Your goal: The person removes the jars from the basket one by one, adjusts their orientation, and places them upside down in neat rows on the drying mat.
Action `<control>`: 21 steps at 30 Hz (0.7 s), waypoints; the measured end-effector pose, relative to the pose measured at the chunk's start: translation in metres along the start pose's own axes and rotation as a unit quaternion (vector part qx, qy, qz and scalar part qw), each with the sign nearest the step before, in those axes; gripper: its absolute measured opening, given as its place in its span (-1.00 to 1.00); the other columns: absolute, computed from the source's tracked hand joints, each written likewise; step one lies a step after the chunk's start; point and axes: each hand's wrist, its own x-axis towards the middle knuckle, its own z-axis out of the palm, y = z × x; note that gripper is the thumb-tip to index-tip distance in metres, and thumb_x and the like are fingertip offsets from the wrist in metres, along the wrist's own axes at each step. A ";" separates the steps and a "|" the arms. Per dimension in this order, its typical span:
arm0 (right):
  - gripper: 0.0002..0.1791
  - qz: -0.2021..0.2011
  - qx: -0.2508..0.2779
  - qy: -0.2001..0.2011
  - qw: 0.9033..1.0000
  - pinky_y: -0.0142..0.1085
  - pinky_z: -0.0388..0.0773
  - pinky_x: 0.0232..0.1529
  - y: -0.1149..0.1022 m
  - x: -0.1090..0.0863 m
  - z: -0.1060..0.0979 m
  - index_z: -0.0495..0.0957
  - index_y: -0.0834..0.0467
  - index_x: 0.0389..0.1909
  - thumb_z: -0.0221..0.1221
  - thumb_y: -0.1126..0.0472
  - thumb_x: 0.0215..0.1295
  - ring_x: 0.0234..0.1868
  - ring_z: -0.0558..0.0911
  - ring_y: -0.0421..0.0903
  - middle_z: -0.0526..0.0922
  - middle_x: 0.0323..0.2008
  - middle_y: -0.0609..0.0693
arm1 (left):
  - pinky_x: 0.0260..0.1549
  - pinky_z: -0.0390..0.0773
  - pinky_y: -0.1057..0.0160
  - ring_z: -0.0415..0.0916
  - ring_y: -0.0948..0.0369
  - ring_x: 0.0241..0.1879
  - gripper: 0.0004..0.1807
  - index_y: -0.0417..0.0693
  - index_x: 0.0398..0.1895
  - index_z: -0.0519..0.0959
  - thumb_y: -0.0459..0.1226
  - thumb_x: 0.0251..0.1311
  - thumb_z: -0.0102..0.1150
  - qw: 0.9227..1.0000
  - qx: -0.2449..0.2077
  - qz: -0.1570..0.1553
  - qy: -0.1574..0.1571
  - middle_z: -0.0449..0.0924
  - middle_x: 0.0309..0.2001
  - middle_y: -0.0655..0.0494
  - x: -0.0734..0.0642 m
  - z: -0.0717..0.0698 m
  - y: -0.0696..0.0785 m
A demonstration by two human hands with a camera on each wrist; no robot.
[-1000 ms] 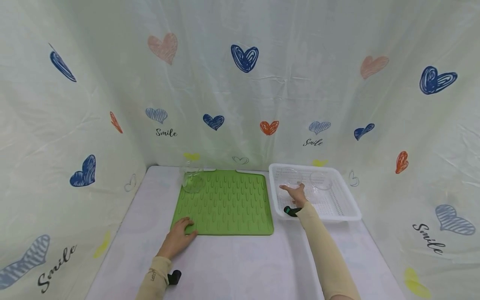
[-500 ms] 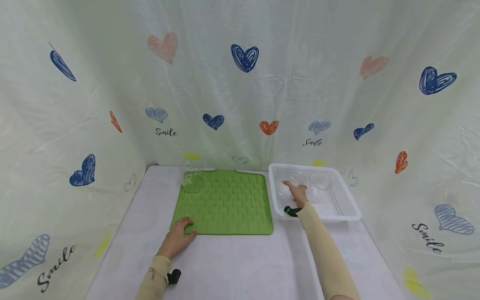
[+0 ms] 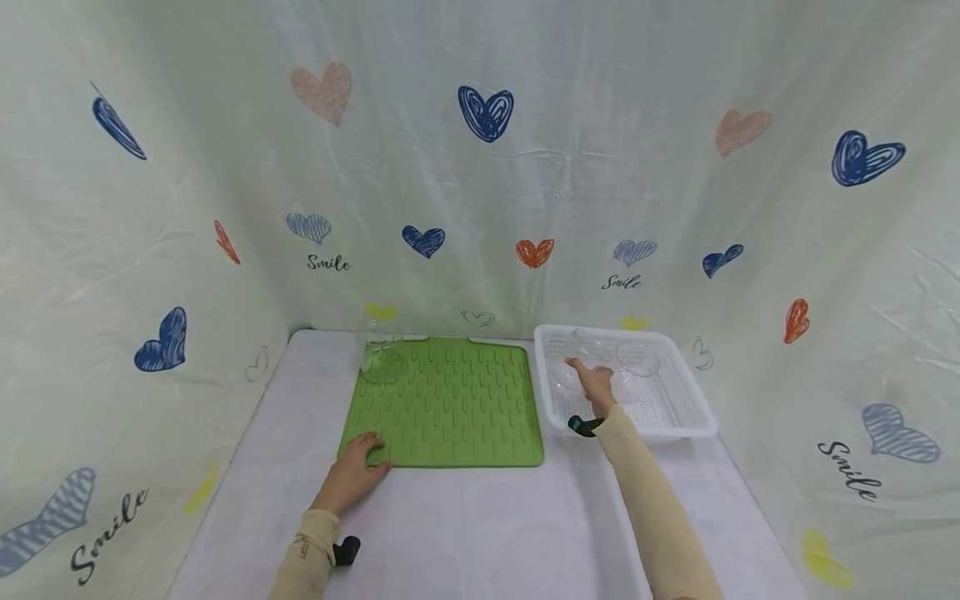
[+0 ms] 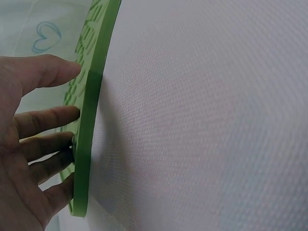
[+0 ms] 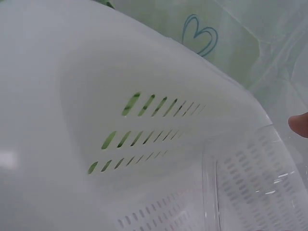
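Observation:
My left hand (image 3: 356,475) rests at the near left corner of a green ridged mat (image 3: 457,408). In the left wrist view its loosely bent fingertips touch the upper side of the mat (image 4: 85,144), along the edge. My right hand (image 3: 596,387) reaches into a white perforated basket (image 3: 678,417), thumb pointing left, among clear cups. One clear cup (image 5: 250,183) shows low in the right wrist view, with the thumb (image 5: 299,125) just beyond it. The other fingers are hidden, so I cannot tell whether they grip it.
Another clear vessel (image 3: 384,367) stands on the mat's back left corner. A further clear cup (image 3: 637,358) lies in the basket right of my right hand. A curtain (image 3: 480,192) with printed hearts hangs behind and beside the white-covered table (image 3: 465,533).
The right hand's spread thumb and forefinger have drawn closer together, and it has shifted slightly right. The clear cup by it has changed position. The left hand stays in place on the mat.

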 end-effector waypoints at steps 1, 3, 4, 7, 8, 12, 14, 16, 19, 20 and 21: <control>0.34 -0.002 0.000 0.003 1.000 0.08 0.22 0.42 0.000 -0.001 0.000 -0.50 0.28 0.45 0.20 -0.35 0.10 0.48 0.01 0.20 -0.24 0.49 0.29 | 0.26 0.29 -0.29 0.17 -0.27 0.36 -0.48 -0.24 0.15 0.50 -0.12 0.20 0.25 1.000 0.001 0.000 0.000 0.25 0.36 -0.28 0.000 0.000 0.000; 0.31 -0.008 0.001 0.009 1.000 0.08 0.23 0.41 0.001 -0.004 0.000 -0.44 0.28 0.45 0.21 -0.34 0.09 0.46 0.05 0.20 -0.20 0.48 0.28 | 0.26 0.29 -0.29 0.16 -0.26 0.36 -0.48 -0.24 0.15 0.50 -0.11 0.20 0.25 1.000 0.001 -0.001 -0.001 0.25 0.37 -0.28 0.000 0.000 0.000; 0.30 -0.010 0.003 0.013 1.000 0.07 0.25 0.41 0.001 -0.005 0.000 -0.42 0.27 0.45 0.22 -0.35 0.09 0.45 0.07 0.19 -0.18 0.48 0.28 | 0.25 0.30 -0.30 0.16 -0.26 0.36 -0.48 -0.23 0.15 0.50 -0.11 0.20 0.25 1.000 0.001 -0.001 -0.001 0.25 0.37 -0.27 0.001 0.001 -0.001; 0.26 -0.013 0.006 0.019 1.000 0.06 0.27 0.40 0.003 -0.008 -0.003 -0.35 0.26 0.44 0.22 -0.35 0.09 0.38 0.17 0.19 -0.09 0.43 0.29 | 0.25 0.30 -0.30 0.16 -0.26 0.36 -0.48 -0.23 0.15 0.50 -0.11 0.20 0.24 1.000 0.002 -0.002 -0.002 0.25 0.37 -0.27 0.001 0.002 -0.002; 0.25 -0.013 0.008 0.021 1.000 0.06 0.27 0.39 0.003 -0.010 -0.004 -0.33 0.26 0.44 0.22 -0.35 0.09 0.36 0.19 0.19 -0.06 0.42 0.29 | 0.25 0.29 -0.30 0.16 -0.26 0.36 -0.48 -0.23 0.15 0.50 -0.11 0.20 0.24 1.000 0.001 -0.002 -0.002 0.25 0.37 -0.27 0.001 0.002 -0.002; 0.25 -0.017 0.001 0.024 1.000 0.07 0.25 0.40 0.001 -0.016 -0.007 -0.34 0.22 0.45 0.21 -0.37 0.09 0.35 0.23 0.21 0.04 0.41 0.30 | 0.25 0.28 -0.31 0.15 -0.26 0.37 -0.48 -0.24 0.16 0.49 -0.11 0.21 0.24 1.000 0.001 -0.003 -0.005 0.24 0.37 -0.27 0.000 0.002 -0.002; 0.26 -0.023 -0.006 0.027 0.999 0.08 0.22 0.41 -0.001 -0.020 -0.008 -0.36 0.19 0.46 0.20 -0.38 0.09 0.37 0.22 0.22 0.04 0.42 0.29 | 0.26 0.28 -0.31 0.15 -0.26 0.37 -0.48 -0.24 0.16 0.49 -0.11 0.21 0.23 1.000 0.001 -0.004 -0.004 0.24 0.37 -0.27 0.000 0.002 -0.001; 0.25 -0.031 -0.011 0.031 0.999 0.09 0.21 0.41 -0.003 -0.024 -0.008 -0.36 0.17 0.46 0.20 -0.38 0.09 0.36 0.23 0.23 0.06 0.42 0.28 | 0.26 0.28 -0.31 0.15 -0.26 0.37 -0.48 -0.24 0.16 0.49 -0.12 0.21 0.23 1.000 0.001 -0.004 -0.003 0.24 0.37 -0.28 0.000 0.001 -0.001; 0.22 -0.048 -0.011 0.037 0.998 0.10 0.23 0.39 -0.006 -0.031 -0.009 -0.33 0.12 0.46 0.21 -0.37 0.10 0.35 0.25 0.22 0.08 0.41 0.26 | 0.27 0.28 -0.30 0.15 -0.26 0.37 -0.48 -0.25 0.16 0.49 -0.12 0.21 0.23 1.000 0.001 -0.002 -0.001 0.24 0.37 -0.28 -0.001 0.000 0.000; 0.20 -0.054 -0.008 0.040 0.998 0.09 0.24 0.39 -0.007 -0.034 -0.009 -0.32 0.11 0.46 0.22 -0.35 0.11 0.35 0.25 0.22 0.08 0.41 0.25 | 0.27 0.28 -0.29 0.15 -0.27 0.37 -0.48 -0.25 0.16 0.49 -0.13 0.22 0.23 1.000 0.003 -0.002 -0.001 0.24 0.37 -0.29 -0.001 0.000 0.001; 0.19 -0.063 -0.006 0.040 0.997 0.09 0.24 0.39 -0.008 -0.037 -0.009 -0.34 0.11 0.46 0.22 -0.33 0.13 0.37 0.23 0.22 0.08 0.41 0.25 | 0.27 0.28 -0.29 0.15 -0.27 0.37 -0.48 -0.26 0.16 0.49 -0.13 0.22 0.23 1.000 0.003 -0.002 -0.002 0.24 0.37 -0.29 -0.001 0.000 0.001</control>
